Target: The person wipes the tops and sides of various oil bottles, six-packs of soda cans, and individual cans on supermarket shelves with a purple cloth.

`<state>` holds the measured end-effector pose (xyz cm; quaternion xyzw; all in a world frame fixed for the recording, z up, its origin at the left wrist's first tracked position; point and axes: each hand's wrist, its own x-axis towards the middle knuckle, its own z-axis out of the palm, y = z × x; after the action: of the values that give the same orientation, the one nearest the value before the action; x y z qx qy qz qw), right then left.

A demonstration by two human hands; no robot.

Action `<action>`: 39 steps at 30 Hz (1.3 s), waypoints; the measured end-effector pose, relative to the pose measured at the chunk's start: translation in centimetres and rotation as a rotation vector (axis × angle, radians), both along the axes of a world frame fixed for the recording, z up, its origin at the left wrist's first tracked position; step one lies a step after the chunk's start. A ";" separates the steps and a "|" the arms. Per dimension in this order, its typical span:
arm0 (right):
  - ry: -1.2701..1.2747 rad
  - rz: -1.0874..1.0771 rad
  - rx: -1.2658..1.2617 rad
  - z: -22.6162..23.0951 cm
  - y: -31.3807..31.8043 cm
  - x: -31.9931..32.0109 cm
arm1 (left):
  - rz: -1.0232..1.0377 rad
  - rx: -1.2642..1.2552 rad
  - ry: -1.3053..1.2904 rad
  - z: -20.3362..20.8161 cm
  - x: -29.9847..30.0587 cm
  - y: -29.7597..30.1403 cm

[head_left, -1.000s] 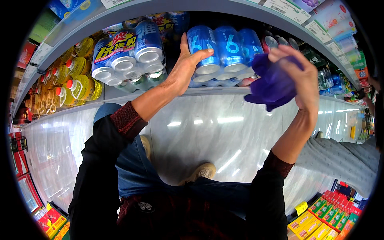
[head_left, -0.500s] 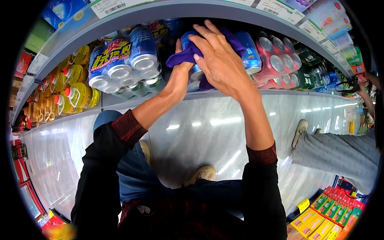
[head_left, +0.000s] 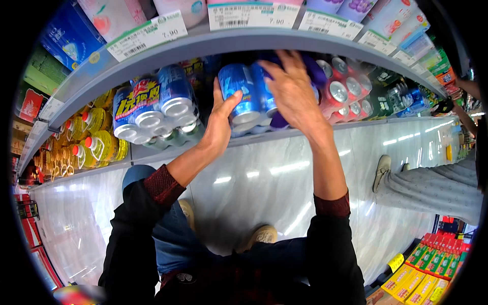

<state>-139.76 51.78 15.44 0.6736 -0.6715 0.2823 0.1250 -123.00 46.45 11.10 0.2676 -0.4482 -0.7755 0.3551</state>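
Observation:
On the low shelf stands a pack of blue drink cans [head_left: 236, 81]. My left hand [head_left: 219, 124] grips its left side, the thumb lying across the front can and the other fingers partly hidden. Against the right part of this pack, my right hand [head_left: 295, 99] presses a bunched purple cloth [head_left: 316, 72]. Its fingers are somewhat spread and blurred by motion. The cloth shows beyond the hand and below it; the rest is hidden under the palm.
Shrink-wrapped cans with a bright label [head_left: 147, 104] stand left, beside yellow oil bottles [head_left: 104, 140]. Pink-red cans [head_left: 343, 91] stand right. Above runs a shelf edge [head_left: 254, 43] with price tags. A person's leg [head_left: 427, 185] is at right, near boxed goods [head_left: 417, 274].
My left hand has come off the cloth and taken hold of the pack's left side. The cloth has shifted right with my right hand, uncovering the front blue can. The view has tilted up slightly.

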 end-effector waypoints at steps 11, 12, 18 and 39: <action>0.037 -0.239 0.163 0.7 -1.1 -4.0 | -0.056 0.016 -0.028 1.2 0.3 -0.1; -0.112 -0.169 0.161 0.8 -0.6 -4.6 | -0.050 0.027 -0.062 1.4 0.8 -0.1; -0.342 0.108 0.052 0.7 1.5 -7.4 | -0.126 -0.022 -0.157 2.2 0.9 -0.9; -1.664 0.176 -0.211 2.8 7.9 -10.4 | -0.364 -1.523 -1.124 6.1 -6.2 -2.8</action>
<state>-150.20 59.68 18.25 0.2806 -0.4600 0.7566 -0.3705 -129.23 43.61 17.16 0.2242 -0.9705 -0.0785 0.0415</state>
